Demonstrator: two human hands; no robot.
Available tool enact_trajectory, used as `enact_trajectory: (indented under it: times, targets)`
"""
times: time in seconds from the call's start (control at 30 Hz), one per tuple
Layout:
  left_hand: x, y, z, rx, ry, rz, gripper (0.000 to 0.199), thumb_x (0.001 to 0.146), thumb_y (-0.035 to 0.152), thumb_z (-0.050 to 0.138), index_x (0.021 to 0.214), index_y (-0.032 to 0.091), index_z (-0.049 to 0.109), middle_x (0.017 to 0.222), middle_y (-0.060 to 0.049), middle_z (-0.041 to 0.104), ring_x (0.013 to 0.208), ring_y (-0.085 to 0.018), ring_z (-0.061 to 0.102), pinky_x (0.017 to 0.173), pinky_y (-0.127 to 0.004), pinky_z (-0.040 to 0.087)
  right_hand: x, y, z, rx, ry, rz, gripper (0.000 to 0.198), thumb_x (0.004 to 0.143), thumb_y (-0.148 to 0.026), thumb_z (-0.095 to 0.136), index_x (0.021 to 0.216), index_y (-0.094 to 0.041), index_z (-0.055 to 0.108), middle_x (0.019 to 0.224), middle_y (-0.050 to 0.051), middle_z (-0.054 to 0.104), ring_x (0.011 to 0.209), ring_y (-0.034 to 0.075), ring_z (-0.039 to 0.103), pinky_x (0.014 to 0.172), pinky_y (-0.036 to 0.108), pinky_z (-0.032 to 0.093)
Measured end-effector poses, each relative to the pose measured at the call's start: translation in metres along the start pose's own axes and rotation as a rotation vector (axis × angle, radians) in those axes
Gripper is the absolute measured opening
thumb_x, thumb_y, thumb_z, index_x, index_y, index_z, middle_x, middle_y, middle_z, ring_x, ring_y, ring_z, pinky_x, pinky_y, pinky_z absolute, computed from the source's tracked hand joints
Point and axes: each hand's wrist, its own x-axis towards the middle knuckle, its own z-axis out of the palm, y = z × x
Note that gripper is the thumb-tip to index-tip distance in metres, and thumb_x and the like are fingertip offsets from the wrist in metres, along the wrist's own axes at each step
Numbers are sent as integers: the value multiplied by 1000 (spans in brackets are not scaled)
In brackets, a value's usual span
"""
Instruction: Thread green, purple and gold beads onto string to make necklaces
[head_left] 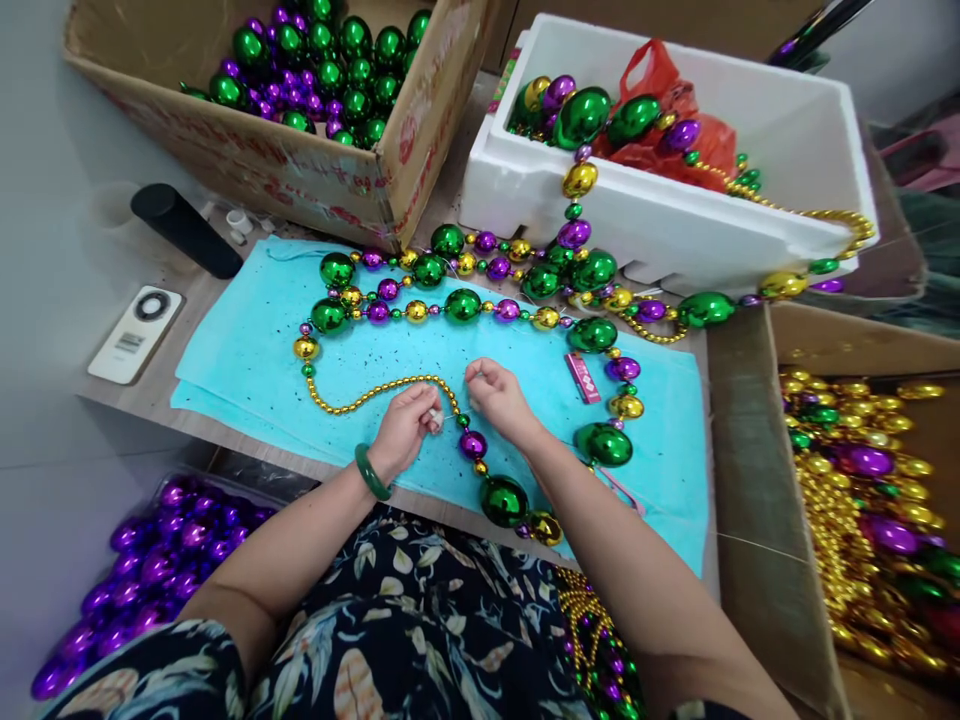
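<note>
My left hand [409, 428], with a green bangle [373, 472] on its wrist, is closed just beside a strand of small gold beads [360, 402]. From its fingertips a thin pale thread [448, 417] runs to the strand, close to a small green bead. Something whitish shows at those fingertips; I cannot tell what. Just right of the strand, my right hand [497, 398] is pinched, and whatever lies in its fingers is too small to make out. Below the hands the string continues with a purple bead [472, 444] and a large green bead [504, 500].
A turquoise cloth [255, 330] covers the table, with bead garlands [463, 306] across its back. Around it stand a cardboard box [300, 185], a white foam box [660, 215] and another carton [780, 500] at right. A pink packet [583, 378], phone [136, 335] and black cylinder [186, 230] lie about.
</note>
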Motion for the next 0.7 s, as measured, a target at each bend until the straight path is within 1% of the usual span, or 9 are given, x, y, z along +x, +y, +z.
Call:
enact_trajectory:
  times: [0.07,0.1,0.2,0.27,0.3,0.4,0.5,0.6,0.7]
  targets:
    - [-2,0,1,-72,18,-19,30,75,38,67,65,15,50,51,5,40,50,-8,47,50,-20,36,0,-8,-1,28,5,-12,15,66,-29,53,77,-22,45,42,-12,28,35,5,22,38,21,16]
    - [-3,1,2,-96,29,-30,29,76,37,66,67,15,51,54,4,45,53,-9,50,51,-20,37,-1,-13,-2,54,3,-16,16,67,-29,53,78,-22,44,43,-12,28,35,6,23,38,20,16]
    - [-9,4,5,-109,38,-47,26,78,36,65,73,15,51,74,-2,59,60,-9,56,49,-19,37,-4,-27,-5,172,-18,-5,20,67,-28,57,81,-22,44,45,-12,27,37,5,24,39,20,14]
    - [-11,3,6,-101,34,-48,28,77,38,66,75,14,52,85,-5,63,63,-10,59,50,-19,38,-8,-34,-6,254,-39,20,23,65,-26,60,82,-22,45,45,-12,25,37,5,22,39,19,12]
    - [-12,2,5,-85,40,-46,29,77,39,66,76,14,53,86,-5,63,64,-10,60,50,-19,39,-10,-35,-6,280,-48,31,23,65,-25,61,82,-22,45,44,-13,24,37,5,20,39,19,11]
    - [-10,-3,3,104,77,-52,29,76,40,66,75,12,59,79,-6,65,65,-12,62,51,-20,41,-15,-35,0,311,-82,49,23,66,-25,62,83,-22,46,44,-13,23,37,4,19,39,19,10]
    - [-6,-6,3,341,102,-61,23,76,34,65,74,11,64,76,-6,66,58,-12,61,51,-22,43,-19,-35,8,299,-116,34,22,68,-25,62,83,-21,47,44,-13,24,37,4,19,39,20,12]
    - [-2,-2,5,428,91,-68,17,77,27,64,71,11,66,73,-5,66,56,-12,61,51,-23,44,-22,-37,13,284,-128,3,20,69,-26,62,82,-21,48,45,-12,24,38,4,19,40,20,13]
    - [-2,5,5,461,84,-86,14,76,24,63,70,12,67,63,-4,65,55,-12,60,53,-23,45,-22,-39,13,289,-112,-14,21,68,-27,62,83,-21,47,46,-12,23,38,4,20,40,20,13]
